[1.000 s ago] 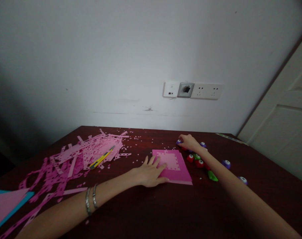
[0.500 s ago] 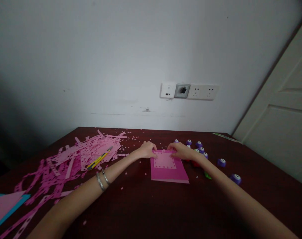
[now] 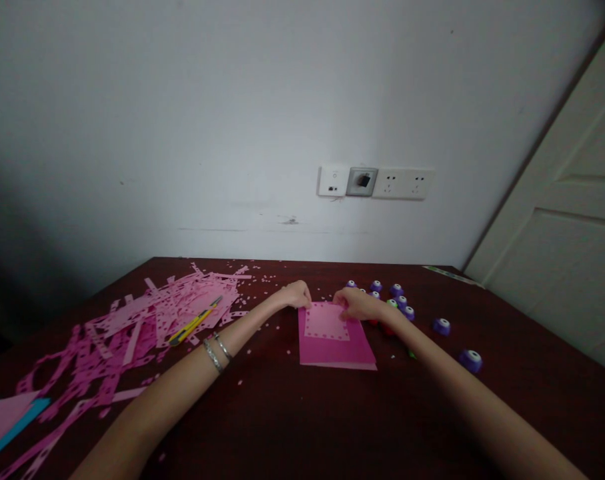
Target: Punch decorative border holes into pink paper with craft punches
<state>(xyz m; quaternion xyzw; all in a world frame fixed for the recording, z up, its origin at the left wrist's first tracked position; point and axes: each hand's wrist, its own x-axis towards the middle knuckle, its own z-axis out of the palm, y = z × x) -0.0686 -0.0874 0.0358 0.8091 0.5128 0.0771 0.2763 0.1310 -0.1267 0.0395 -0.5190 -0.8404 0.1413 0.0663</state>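
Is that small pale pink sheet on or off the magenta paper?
On: the pale sheet overlaps the magenta paper, magenta showing below.

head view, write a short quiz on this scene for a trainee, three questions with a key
1. At which edge of the magenta paper are the left hand and the right hand: near or far?
2. True or false: the yellow cutter lies to the left of the magenta paper.
3. Fill in the blank: the silver bangles are on the ____ wrist.

Key: 1. far; 2. true; 3. left
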